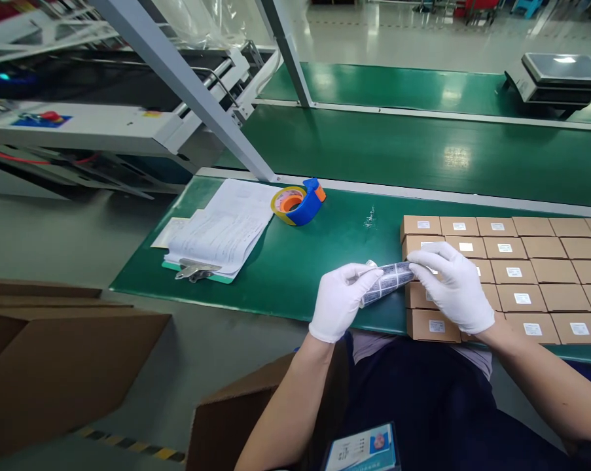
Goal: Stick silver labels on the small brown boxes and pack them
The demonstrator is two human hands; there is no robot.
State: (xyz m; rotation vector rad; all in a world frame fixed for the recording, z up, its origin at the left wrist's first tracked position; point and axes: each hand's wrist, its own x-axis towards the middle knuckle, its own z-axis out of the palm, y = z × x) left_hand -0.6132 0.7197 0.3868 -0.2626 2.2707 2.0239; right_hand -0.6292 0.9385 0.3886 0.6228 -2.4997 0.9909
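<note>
**Label strip (pixel 387 282) gripped at both ends!**

The curled label strip is being held up on a slant over the front edge of a green workbench (pixel 334 237), pinched from 9 o'clock by the white-gloved left hand (pixel 341 302) and from 3 o'clock by the white-gloved right hand (pixel 455 288). The hands are kept apart, and the gap between them is spanned by the strip. Rows of kraft cartons (pixel 514 275), each marked with a small white label, are packed together at 3 o'clock, with the right hand held just over their nearest corner. At 11 o'clock, a blue-and-orange tape dispenser (pixel 299 203) is seen on the bench, loaded with a yellow roll. A clipboard of papers (pixel 216 229) is laid at 10 o'clock, an electronic scale (pixel 557 78) stands at 1 o'clock on a farther bench, and open cardboard boxes (pixel 54 353) are placed at 8 o'clock.
</note>
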